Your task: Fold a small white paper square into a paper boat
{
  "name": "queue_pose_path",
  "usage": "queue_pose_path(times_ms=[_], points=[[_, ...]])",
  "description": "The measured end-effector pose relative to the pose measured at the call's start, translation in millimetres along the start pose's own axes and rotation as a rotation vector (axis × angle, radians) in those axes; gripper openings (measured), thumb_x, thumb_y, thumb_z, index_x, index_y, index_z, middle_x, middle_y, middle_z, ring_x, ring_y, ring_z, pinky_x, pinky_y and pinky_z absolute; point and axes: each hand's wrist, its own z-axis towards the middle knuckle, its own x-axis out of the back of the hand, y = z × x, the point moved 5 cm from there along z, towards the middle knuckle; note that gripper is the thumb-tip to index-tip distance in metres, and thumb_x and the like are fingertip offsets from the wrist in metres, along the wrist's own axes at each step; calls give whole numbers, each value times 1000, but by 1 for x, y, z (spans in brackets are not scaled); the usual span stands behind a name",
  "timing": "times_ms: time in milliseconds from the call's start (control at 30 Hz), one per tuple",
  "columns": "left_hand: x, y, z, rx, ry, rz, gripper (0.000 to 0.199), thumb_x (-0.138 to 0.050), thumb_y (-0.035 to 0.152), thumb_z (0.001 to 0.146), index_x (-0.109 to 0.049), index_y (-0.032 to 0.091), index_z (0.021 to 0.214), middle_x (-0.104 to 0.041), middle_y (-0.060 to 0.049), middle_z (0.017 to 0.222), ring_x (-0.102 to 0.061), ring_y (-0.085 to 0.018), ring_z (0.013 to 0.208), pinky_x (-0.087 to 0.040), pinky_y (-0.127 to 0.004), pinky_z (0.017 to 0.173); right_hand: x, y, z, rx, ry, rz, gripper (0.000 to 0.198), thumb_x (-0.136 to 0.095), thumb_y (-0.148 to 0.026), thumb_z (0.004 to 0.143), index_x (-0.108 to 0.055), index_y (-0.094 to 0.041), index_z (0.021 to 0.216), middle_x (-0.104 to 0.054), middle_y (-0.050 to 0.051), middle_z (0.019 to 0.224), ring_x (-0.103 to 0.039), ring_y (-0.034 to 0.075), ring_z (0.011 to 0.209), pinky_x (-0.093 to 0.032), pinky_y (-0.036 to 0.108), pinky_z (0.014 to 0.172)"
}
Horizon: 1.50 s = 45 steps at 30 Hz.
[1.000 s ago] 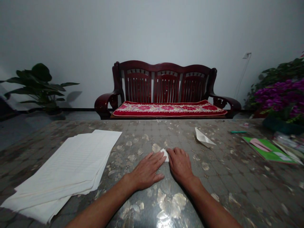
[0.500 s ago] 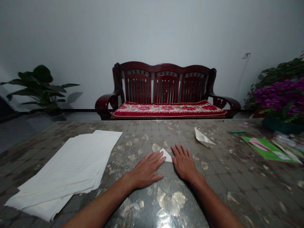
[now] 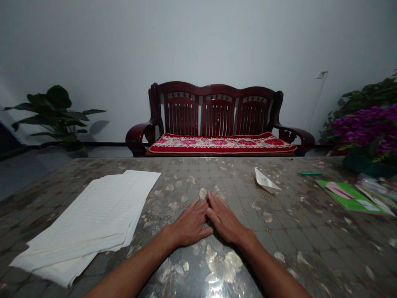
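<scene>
My left hand (image 3: 190, 223) lies flat on the patterned tabletop, fingers stretched out. Against it rests my right hand (image 3: 225, 218), also flat, its thumb over the left fingers. Both hands point away from me and meet at the fingertips. The small folded piece of white paper is hidden beneath them. To the right, apart from both hands, a folded paper boat (image 3: 266, 182) lies on the table.
A stack of lined white paper sheets (image 3: 96, 211) lies at the left. On the right are a green pen (image 3: 311, 173), a green booklet (image 3: 338, 193) and a pot of purple flowers (image 3: 366, 128). A wooden bench (image 3: 217, 107) stands behind the table.
My right hand has slid left over the folded white paper and now touches my left hand. The paper has gone out of sight. My left hand has barely moved.
</scene>
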Motion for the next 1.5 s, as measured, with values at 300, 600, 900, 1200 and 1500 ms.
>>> queue_pose_path(times_ms=[300,600,900,1200,1500], points=[[1,1,1,8,-21,-26,79,-60,45,92,-19,27,158,-23,-10,164,-22,-28,150,-14,-54,123,0,2,0,-38,-71,-57,66,-17,-49,105,-18,-10,158,-19,13,163,-18,20,151,-14,44,124],[-7,-6,-3,61,-124,39,70,-53,45,95,-28,18,154,-21,-14,163,-17,-27,152,-13,-51,123,9,20,-3,-61,-73,-279,61,-21,-48,105,-29,-13,155,-26,11,161,-19,22,151,-14,49,124],[-9,-8,-6,168,20,-74,51,-37,37,103,-36,23,152,-35,-9,159,-31,-21,148,-22,-47,123,8,17,-6,-28,-60,-334,62,-28,-51,103,-31,-17,155,-26,11,161,-21,27,150,-17,56,121],[-9,-13,45,368,9,-90,60,-21,43,105,-26,12,156,-25,-13,162,-18,-27,152,-14,-52,123,6,15,-4,-72,-43,-350,66,-38,-46,100,-25,-14,156,-21,13,162,-20,29,150,-17,57,121],[-12,-20,46,436,19,95,56,-34,43,103,-33,18,154,-26,-11,162,-19,-29,152,-15,-57,121,6,24,-13,-67,-39,-388,62,-36,-39,100,-30,-11,155,-22,14,161,-20,28,150,-15,58,121]])
